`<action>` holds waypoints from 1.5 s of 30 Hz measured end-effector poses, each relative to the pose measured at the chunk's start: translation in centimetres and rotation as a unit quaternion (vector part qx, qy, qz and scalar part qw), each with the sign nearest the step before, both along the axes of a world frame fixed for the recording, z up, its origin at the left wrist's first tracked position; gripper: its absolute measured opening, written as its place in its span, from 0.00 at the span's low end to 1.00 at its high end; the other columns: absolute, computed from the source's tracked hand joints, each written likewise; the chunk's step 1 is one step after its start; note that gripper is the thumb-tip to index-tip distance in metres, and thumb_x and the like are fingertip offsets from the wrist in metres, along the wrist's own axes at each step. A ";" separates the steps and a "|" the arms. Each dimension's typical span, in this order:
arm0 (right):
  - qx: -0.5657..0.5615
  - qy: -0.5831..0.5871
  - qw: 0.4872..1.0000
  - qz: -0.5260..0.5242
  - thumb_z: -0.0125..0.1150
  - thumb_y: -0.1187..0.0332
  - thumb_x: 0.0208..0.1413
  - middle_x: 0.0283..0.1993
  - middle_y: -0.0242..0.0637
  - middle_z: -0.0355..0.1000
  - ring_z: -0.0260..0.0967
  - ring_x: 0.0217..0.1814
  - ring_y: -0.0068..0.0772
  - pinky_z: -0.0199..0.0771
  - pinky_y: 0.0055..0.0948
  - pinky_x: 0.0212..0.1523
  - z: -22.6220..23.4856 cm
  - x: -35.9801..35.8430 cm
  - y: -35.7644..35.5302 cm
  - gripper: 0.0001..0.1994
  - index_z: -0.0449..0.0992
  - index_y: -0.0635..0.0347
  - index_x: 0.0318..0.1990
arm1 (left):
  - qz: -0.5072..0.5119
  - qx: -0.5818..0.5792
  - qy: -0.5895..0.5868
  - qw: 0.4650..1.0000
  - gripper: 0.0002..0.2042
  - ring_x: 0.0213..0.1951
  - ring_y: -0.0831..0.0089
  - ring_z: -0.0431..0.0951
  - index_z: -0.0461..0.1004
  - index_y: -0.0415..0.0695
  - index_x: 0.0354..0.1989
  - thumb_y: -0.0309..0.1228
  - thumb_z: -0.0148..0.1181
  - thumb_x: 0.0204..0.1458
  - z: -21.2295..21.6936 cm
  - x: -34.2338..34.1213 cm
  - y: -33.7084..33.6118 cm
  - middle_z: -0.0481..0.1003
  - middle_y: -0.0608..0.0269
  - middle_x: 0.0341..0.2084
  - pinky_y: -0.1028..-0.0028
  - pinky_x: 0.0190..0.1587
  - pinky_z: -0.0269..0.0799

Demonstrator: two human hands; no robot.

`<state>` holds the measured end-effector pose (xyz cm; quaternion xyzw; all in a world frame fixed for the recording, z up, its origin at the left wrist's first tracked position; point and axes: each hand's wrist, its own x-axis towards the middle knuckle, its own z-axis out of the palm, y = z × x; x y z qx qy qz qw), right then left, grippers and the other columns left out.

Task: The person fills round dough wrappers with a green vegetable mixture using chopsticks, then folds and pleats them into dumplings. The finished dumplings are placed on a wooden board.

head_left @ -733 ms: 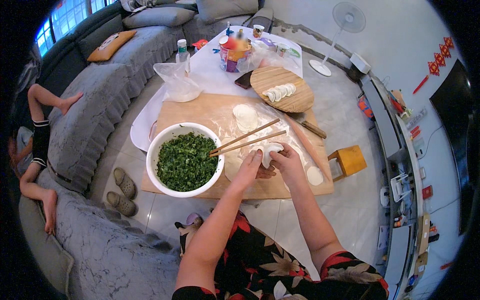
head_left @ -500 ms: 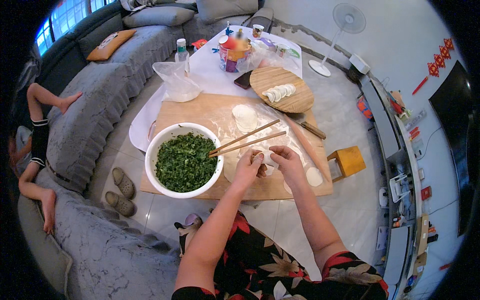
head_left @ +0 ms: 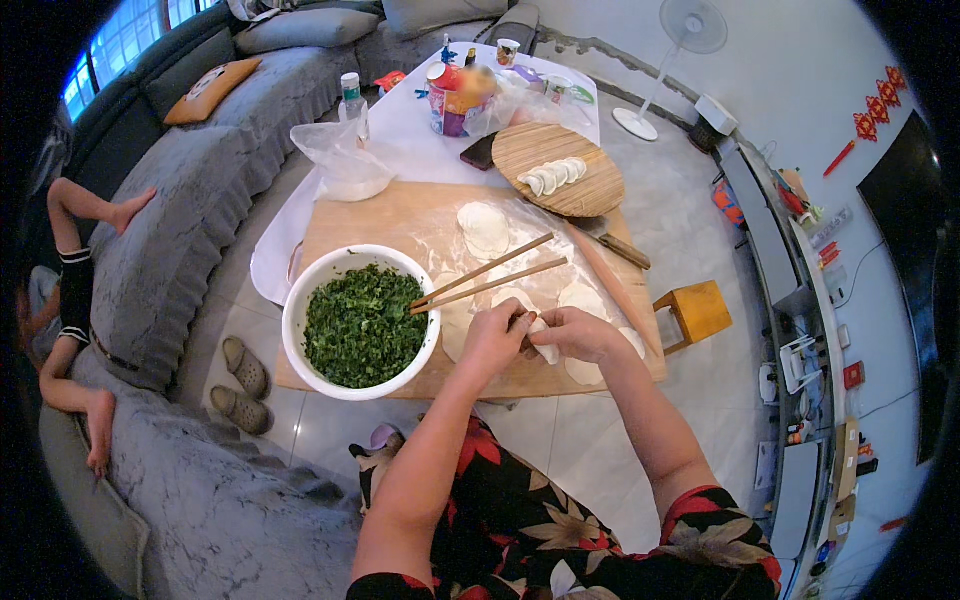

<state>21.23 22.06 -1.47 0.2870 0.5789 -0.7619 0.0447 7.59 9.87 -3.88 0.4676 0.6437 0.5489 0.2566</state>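
Between the two hands, just above the near edge of the wooden board, sits a dumpling: a small pale fold of dough, pinched from both sides, most of it hidden by the fingers so that only a white lobe shows below the knuckles. The left hand closes on it from the left with fingers curled and thumb turned inward; the right hand meets it from the right, fingers bent over the top, so both hands are clamped together on the one piece. Both forearms come up from the lower edge and converge over the board, the elbows spread above a dark flowered garment. Just left of the hands stands a white bowl full of chopped green filling, with a pair of chopsticks resting on its rim and slanting up to the right. Round dough wrappers lie floured on the board around and beyond the hands, and a rolling pin lies aslant at the board's right edge. Farther off, a round woven tray carries a row of finished dumplings, well apart from the hands. A small wooden stool stands on the floor to the right.
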 end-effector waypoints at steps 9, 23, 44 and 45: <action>0.193 -0.071 0.975 0.079 0.63 0.68 0.43 0.30 0.39 0.74 0.72 0.28 0.27 0.72 0.26 0.30 3.1 -1.4 -1.1 0.18 0.72 0.69 0.41 | 0.029 -0.033 -0.007 0.999 0.10 0.23 0.61 0.76 0.73 0.35 0.28 0.32 0.59 0.50 0.4 -0.4 0.3 0.74 0.50 0.19 0.66 0.26 0.69; 0.416 -0.048 0.907 -0.048 0.54 0.78 0.45 0.31 0.43 0.74 0.75 0.34 0.32 0.77 0.29 0.33 1.5 -3.5 -2.5 0.10 0.73 0.67 0.37 | 0.068 -0.031 -0.055 0.996 0.09 0.27 0.51 0.77 0.73 0.34 0.27 0.30 0.58 0.50 -0.1 -0.3 0.2 0.75 0.45 0.22 0.61 0.31 0.71; 0.414 -0.080 0.845 -0.330 0.51 0.83 0.46 0.35 0.39 0.72 0.72 0.30 0.29 0.77 0.28 0.23 1.4 -4.4 24.5 0.15 0.74 0.61 0.42 | 0.014 -0.005 0.065 0.998 0.07 0.20 0.65 0.75 0.72 0.37 0.30 0.30 0.58 0.52 0.9 0.4 0.4 0.74 0.52 0.19 0.69 0.25 0.69; 0.430 -0.093 0.834 -0.334 0.51 0.83 0.46 0.35 0.39 0.73 0.72 0.30 0.29 0.77 0.28 0.23 1.1 -5.1 26.0 0.15 0.74 0.61 0.43 | 0.008 -0.016 0.076 0.997 0.07 0.22 0.62 0.75 0.72 0.37 0.30 0.30 0.58 0.52 1.2 0.3 0.5 0.74 0.51 0.20 0.69 0.26 0.69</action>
